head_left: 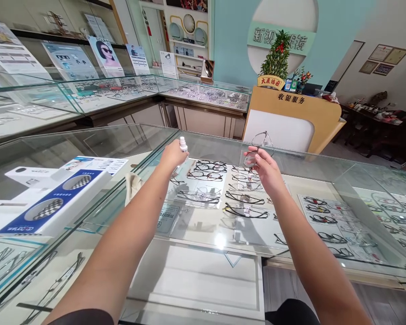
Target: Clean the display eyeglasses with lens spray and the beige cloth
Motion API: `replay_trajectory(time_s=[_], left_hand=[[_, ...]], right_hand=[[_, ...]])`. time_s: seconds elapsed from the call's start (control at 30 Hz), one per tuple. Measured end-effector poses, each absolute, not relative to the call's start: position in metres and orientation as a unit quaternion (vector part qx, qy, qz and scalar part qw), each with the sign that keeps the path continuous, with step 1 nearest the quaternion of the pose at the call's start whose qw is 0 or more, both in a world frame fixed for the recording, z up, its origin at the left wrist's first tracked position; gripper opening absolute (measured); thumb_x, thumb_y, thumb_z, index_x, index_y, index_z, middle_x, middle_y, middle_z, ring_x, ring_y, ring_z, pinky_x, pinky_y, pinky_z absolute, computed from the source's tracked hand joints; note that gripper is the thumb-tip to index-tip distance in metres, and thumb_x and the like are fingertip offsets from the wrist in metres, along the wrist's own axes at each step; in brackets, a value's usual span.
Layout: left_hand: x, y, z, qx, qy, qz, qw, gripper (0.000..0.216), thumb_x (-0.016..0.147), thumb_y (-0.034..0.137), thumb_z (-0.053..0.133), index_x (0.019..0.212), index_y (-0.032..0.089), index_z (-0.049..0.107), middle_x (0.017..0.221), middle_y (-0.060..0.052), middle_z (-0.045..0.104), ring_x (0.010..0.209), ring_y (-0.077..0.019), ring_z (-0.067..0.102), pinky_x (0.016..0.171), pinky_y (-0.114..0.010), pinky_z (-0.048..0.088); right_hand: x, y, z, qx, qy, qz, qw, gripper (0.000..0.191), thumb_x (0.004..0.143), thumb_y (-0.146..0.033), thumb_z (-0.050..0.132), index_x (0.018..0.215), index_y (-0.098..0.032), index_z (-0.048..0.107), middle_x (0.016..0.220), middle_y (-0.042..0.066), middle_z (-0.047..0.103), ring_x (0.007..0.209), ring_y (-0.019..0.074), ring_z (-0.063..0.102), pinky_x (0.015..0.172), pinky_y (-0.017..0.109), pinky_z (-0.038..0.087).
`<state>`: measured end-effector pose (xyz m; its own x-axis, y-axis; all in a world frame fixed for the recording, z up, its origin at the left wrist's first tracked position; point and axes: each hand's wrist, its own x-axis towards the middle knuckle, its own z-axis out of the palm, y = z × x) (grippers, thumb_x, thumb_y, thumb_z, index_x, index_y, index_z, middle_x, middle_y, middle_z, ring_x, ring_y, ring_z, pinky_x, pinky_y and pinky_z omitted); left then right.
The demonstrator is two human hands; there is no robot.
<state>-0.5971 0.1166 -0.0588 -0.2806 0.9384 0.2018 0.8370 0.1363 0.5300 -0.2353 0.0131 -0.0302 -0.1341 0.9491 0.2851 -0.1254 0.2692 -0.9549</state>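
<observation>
My left hand is wrapped round a small white spray bottle, its nozzle poking up above the fingers. To the right, my right hand pinches a pair of thin-framed eyeglasses by the middle, raised above the glass counter and turned so one lens sits above the other. A gap separates bottle and glasses. Below both hands, under the glass top, lie rows of eyeglasses. A cream cloth is partly hidden behind my left forearm.
A blue and white box rests on the counter at left, beside white card displays. Further glass showcases line the back. A wooden service desk with a plant stands beyond. Below me is a white drawer.
</observation>
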Motion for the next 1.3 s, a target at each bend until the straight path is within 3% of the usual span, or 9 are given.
replay_trajectory(time_s=[0.3,0.37,0.5,0.63,0.73,0.87,1.0,1.13,1.3], left_hand=[[-0.593,0.113,-0.057,0.589,0.762,0.253,0.092,0.038,0.079,0.037,0.089,0.093,0.025,0.056,0.117,-0.019,0.08,0.118,-0.0431,0.075,0.093,-0.045,0.053],[-0.589,0.108,-0.053,0.59,0.762,0.248,0.099,0.036,0.083,0.034,0.085,0.106,0.024,0.06,0.125,-0.021,0.078,0.122,-0.0436,0.073,0.096,-0.046,0.053],[-0.571,0.093,-0.036,0.576,0.759,0.291,0.084,0.062,0.09,0.037,0.078,0.144,0.021,0.052,0.152,-0.025,0.066,0.141,-0.0438,0.064,0.112,-0.052,0.05],[-0.56,0.069,-0.008,0.594,0.743,0.307,0.009,0.068,0.094,0.039,0.071,0.156,0.02,0.048,0.161,-0.027,0.056,0.152,-0.0473,0.052,0.122,-0.062,0.043],[-0.573,0.044,0.011,0.623,0.725,0.29,-0.042,0.06,0.096,0.04,0.066,0.151,0.019,0.055,0.154,-0.025,0.062,0.146,-0.0477,0.057,0.119,-0.062,0.046],[-0.616,0.005,0.013,0.599,0.772,0.205,-0.05,0.045,0.095,0.048,0.067,0.13,0.019,0.067,0.137,-0.024,0.071,0.127,-0.05,0.068,0.104,-0.058,0.054],[-0.659,-0.031,-0.016,0.528,0.845,0.082,0.006,0.064,0.091,0.068,0.067,0.128,0.016,0.065,0.134,-0.03,0.073,0.124,-0.0552,0.07,0.094,-0.058,0.056],[-0.685,-0.056,-0.05,0.524,0.843,0.122,0.008,0.079,0.084,0.078,0.068,0.135,0.018,0.06,0.146,-0.029,0.067,0.126,-0.051,0.07,0.088,-0.05,0.056],[-0.707,-0.064,-0.065,0.522,0.826,0.188,0.1,0.065,0.067,0.065,0.08,0.113,0.022,0.064,0.105,-0.015,0.077,0.098,-0.0413,0.076,0.076,-0.043,0.052]], right_hand=[[-0.236,0.013,-0.031,-0.352,-0.573,0.495,0.551,0.046,0.095,-0.059,0.077,0.131,-0.031,0.077,0.132,0.006,0.077,0.102,0.021,0.068,0.083,0.034,0.052],[-0.236,0.014,-0.032,-0.351,-0.574,0.494,0.55,0.046,0.095,-0.058,0.076,0.131,-0.03,0.077,0.132,0.006,0.077,0.102,0.0205,0.068,0.083,0.034,0.052],[-0.233,0.019,-0.035,-0.352,-0.574,0.495,0.549,0.046,0.094,-0.057,0.077,0.13,-0.029,0.077,0.13,0.006,0.078,0.1,0.0199,0.067,0.08,0.033,0.05],[-0.228,0.024,-0.035,-0.349,-0.571,0.492,0.556,0.046,0.093,-0.057,0.078,0.13,-0.029,0.077,0.129,0.005,0.078,0.097,0.0185,0.068,0.078,0.032,0.05],[-0.226,0.025,-0.033,-0.348,-0.572,0.488,0.56,0.046,0.093,-0.058,0.078,0.129,-0.03,0.077,0.129,0.004,0.078,0.096,0.0182,0.068,0.078,0.031,0.05],[-0.225,0.023,-0.029,-0.343,-0.574,0.485,0.563,0.046,0.093,-0.058,0.076,0.129,-0.03,0.077,0.129,0.005,0.078,0.096,0.0193,0.068,0.078,0.032,0.051],[-0.226,0.023,-0.029,-0.34,-0.573,0.484,0.567,0.046,0.092,-0.058,0.077,0.128,-0.03,0.077,0.128,0.005,0.078,0.096,0.0193,0.068,0.077,0.032,0.05],[-0.227,0.023,-0.032,-0.331,-0.574,0.496,0.562,0.045,0.093,-0.057,0.077,0.128,-0.029,0.077,0.127,0.004,0.077,0.095,0.0182,0.067,0.077,0.031,0.049],[-0.23,0.021,-0.033,-0.333,-0.577,0.495,0.559,0.048,0.092,-0.059,0.078,0.13,-0.029,0.076,0.128,0.005,0.078,0.096,0.0191,0.068,0.077,0.032,0.049]])
